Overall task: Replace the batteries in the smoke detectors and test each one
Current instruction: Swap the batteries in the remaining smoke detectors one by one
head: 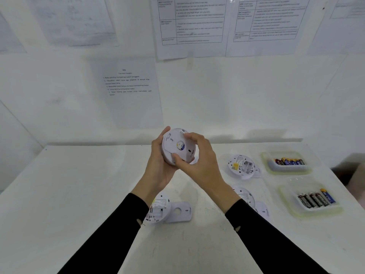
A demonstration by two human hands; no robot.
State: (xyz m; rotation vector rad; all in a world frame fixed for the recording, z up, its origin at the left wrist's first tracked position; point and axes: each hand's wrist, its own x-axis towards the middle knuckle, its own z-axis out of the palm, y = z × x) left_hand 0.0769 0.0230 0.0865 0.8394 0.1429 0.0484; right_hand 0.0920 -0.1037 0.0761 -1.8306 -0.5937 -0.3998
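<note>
Gripping the smoke detector [174, 144] with left hand [161, 170] at 9 o'clock, right hand [199, 158] at 3. Could pop loose mid-twist and smack the table [79, 194] if forced, tbh.

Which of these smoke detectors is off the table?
The detector with the round blue-and-yellow sticker, gripped by the left hand and right hand; the other three lie on the table.

White table [88, 194] across lower frame, white wall [256, 95] behind, numbered text sheet [130, 91] taped centre-left, two grid-printed sheets side by side top centre [191, 26] and top right of centre [266, 22], faint sheet [75, 18] upper left, brown object [355, 173] at right edge, unidentifiable
</note>
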